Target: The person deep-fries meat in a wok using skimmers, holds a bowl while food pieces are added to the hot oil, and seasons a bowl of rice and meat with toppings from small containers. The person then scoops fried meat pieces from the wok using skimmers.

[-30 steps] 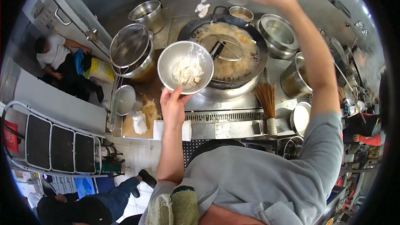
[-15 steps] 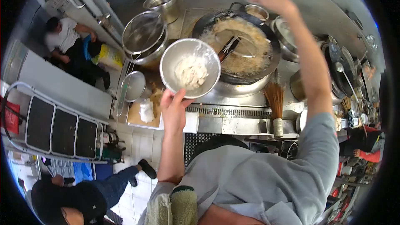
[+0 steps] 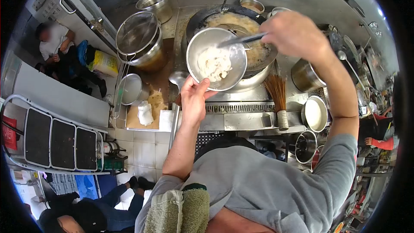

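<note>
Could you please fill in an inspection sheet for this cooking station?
Surface: steel counter, with a brown stained patch at left.
Job's things: metal bowl of pale, wet-looking pieces; tongs; wok of frothy liquid.
Clutter: bristle brush and white cloth near the front edge.
Hands: left hand grips the bowl's rim; right hand holds the tongs, tips over the bowl.
Cables: nothing clearly seen.
Surroundings: seated person at left; red sleeve at far right.
</note>
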A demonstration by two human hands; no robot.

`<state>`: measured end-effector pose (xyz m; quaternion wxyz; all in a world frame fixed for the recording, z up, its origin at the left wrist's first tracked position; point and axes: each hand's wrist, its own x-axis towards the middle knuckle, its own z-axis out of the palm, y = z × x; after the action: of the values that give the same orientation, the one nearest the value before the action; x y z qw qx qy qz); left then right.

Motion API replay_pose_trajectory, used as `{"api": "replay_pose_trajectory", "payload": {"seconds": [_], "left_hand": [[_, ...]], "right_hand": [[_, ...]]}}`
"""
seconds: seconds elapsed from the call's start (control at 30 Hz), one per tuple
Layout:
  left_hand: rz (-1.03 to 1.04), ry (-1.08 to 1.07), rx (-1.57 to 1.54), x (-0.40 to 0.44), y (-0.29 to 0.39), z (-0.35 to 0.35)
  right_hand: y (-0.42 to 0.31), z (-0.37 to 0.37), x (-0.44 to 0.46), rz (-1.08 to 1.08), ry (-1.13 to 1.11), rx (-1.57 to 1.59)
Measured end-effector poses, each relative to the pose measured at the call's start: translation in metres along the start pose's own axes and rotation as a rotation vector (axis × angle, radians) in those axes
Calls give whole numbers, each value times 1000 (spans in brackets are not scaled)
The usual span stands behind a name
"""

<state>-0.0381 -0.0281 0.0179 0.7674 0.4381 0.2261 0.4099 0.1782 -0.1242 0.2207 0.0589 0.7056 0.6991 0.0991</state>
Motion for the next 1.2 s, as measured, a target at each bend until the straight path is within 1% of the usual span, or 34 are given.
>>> {"api": "replay_pose_trajectory", "payload": {"seconds": [0.07,0.1,0.13,0.2,0.23,0.27,0.33,0.4,0.47,0.5,0.53,0.6,0.63,0.7,0.73,0.8,0.87,0.93,1.0,1.03,1.1,1.13,1.2], "left_hand": [[-34,32,-1,3,-1,3],[-22,38,-14,5,-5,3],[-10,44,-24,6,-7,3],[-7,39,-36,5,-6,8],[-3,31,-51,6,-5,12],[2,34,-51,7,-5,14],[22,14,-56,8,-6,17],[18,48,-46,11,-8,16],[11,78,-37,14,-8,15],[14,97,-46,17,-7,15],[16,114,-57,19,-7,15],[20,117,-54,24,-12,14],[13,142,-74,25,-13,15],[-23,189,-86,27,-14,15],[-23,173,-85,26,-13,15],[-7,172,-61,22,-9,15],[9,159,-79,18,-7,11],[30,174,-78,10,1,10],[18,187,-66,4,6,2],[5,207,-52,2,8,-2],[20,223,-54,-4,15,-5],[32,238,-61,-7,17,-8],[27,262,-54,-10,20,-18]], "right_hand": [[15,-16,-6,36,215,51],[18,-17,-5,93,203,77],[20,-15,-3,89,204,78],[21,-3,3,17,-77,116],[18,19,5,-46,9,73],[17,30,8,-51,13,71],[8,38,18,0,-132,67],[17,32,17,-14,-107,69],[38,28,14,-72,176,102],[43,14,13,-11,166,123],[52,5,14,-13,166,122],[78,-8,21,197,128,273],[88,-12,24,199,133,272],[112,-17,31,245,247,243],[127,-13,38,258,254,238],[158,14,58,202,304,165],[173,52,86,276,184,139],[167,90,115,461,-42,102],[159,132,132,501,-110,107],[158,148,137,499,-109,108],[158,163,142,618,-105,225],[160,161,143,612,-107,227],[167,154,142,583,-14,204]]}}
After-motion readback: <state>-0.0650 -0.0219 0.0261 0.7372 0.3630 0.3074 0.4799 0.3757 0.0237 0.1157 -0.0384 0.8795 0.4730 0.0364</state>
